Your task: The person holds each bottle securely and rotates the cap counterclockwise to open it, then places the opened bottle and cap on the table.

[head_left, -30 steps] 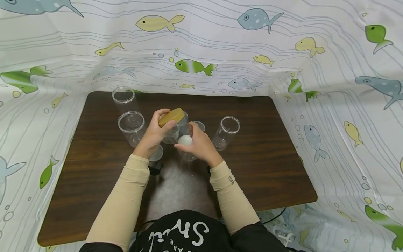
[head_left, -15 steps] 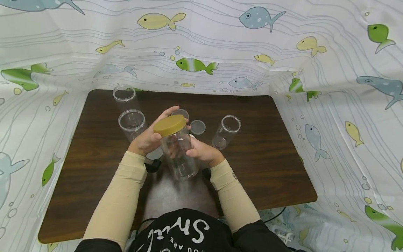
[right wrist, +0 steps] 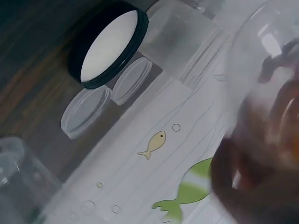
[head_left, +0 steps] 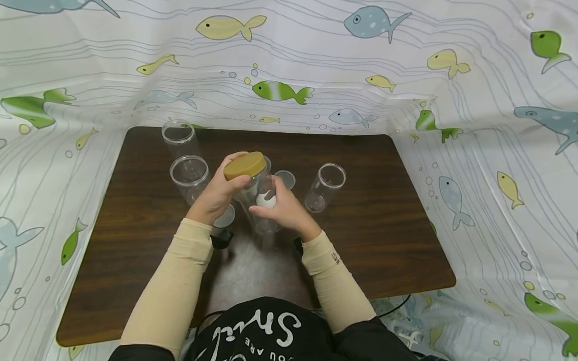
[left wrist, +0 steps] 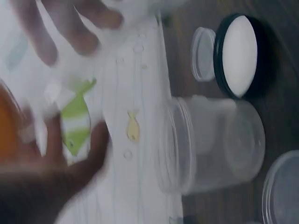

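Observation:
Both hands hold a clear jar [head_left: 257,220] with a gold lid [head_left: 245,165], tilted above the near middle of the table. My left hand [head_left: 214,195] has its fingers and thumb around the lid and the jar's top. My right hand [head_left: 289,208] grips the jar's body from the other side. In the left wrist view, the lid's orange edge [left wrist: 6,126] shows at the far left, and the fingers are blurred. The right wrist view has the jar's clear wall [right wrist: 247,60] close up. Behind the jar lies a dark lid with a white inside [left wrist: 240,56].
Two open clear jars, the nearer jar [head_left: 189,175] among them, stand at the left of the brown table [head_left: 384,240]. Another open jar [head_left: 326,188] stands at right. Clear lids [head_left: 285,179] lie behind the hands, and one clear lid [head_left: 226,216] lies by the left wrist.
The jar came down toward the body and more upright, then moved back up and away. My right hand shifted along its side, and the left hand stayed near the lid.

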`<action>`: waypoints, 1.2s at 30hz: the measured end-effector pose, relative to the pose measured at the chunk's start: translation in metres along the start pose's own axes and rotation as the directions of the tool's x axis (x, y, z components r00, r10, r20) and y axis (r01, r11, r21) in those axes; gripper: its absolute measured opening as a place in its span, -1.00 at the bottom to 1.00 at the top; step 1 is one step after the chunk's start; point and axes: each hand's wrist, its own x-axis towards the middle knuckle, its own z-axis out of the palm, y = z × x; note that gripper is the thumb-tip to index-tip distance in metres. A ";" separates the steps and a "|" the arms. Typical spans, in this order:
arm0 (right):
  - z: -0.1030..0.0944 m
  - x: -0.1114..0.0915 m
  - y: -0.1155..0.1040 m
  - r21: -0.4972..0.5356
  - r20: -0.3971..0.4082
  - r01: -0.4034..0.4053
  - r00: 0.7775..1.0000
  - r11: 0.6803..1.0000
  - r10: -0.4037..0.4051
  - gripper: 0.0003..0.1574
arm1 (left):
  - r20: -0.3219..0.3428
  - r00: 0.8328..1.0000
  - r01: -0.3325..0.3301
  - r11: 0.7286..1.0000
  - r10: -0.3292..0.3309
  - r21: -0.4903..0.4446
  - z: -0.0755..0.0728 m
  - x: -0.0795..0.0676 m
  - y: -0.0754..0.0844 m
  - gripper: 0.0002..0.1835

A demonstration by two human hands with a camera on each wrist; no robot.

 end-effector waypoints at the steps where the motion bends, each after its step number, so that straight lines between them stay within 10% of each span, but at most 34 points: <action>1: 0.003 0.000 -0.002 -0.102 -0.068 -0.001 0.998 0.995 -0.006 0.08 | -0.045 0.999 0.015 1.000 -0.014 0.021 0.003 0.001 0.001 -0.24; 6: 0.018 0.001 -0.009 -0.454 -0.336 -0.049 0.934 0.890 -0.120 0.15 | -0.219 0.974 0.088 0.989 -0.060 0.121 0.019 0.003 0.002 -0.15; 11: 0.021 0.001 -0.012 -0.499 -0.388 -0.054 0.907 0.865 -0.167 0.13 | -0.275 0.960 0.107 0.981 -0.059 0.161 0.026 0.003 0.004 -0.11; 15: 0.013 0.001 -0.009 -0.316 -0.281 -0.026 0.957 0.948 -0.068 0.18 | -0.192 0.979 0.105 0.980 -0.072 0.170 0.019 0.000 0.006 -0.06; 19: -0.002 0.001 0.000 0.054 -0.009 0.041 0.999 0.998 -0.040 0.16 | 0.030 0.999 0.018 0.997 -0.020 0.074 0.001 -0.001 0.007 0.27; 21: -0.008 0.001 0.009 0.259 0.139 0.091 0.982 0.961 -0.130 0.21 | 0.146 0.989 -0.019 1.000 0.020 -0.012 -0.006 0.000 0.008 0.42; 25: -0.010 0.005 0.018 0.566 0.342 0.104 0.873 0.818 -0.347 0.41 | 0.341 0.936 -0.036 0.990 0.081 -0.135 -0.018 0.001 0.010 0.45; 31: -0.005 0.003 0.025 0.609 0.426 0.075 0.809 0.790 -0.405 0.43 | 0.502 0.847 -0.093 0.979 0.174 -0.182 -0.016 0.007 -0.001 0.22; 36: -0.001 0.005 0.023 0.549 0.371 0.112 0.855 0.828 -0.362 0.42 | 0.371 0.910 -0.150 0.981 0.186 -0.126 -0.015 0.004 -0.003 0.07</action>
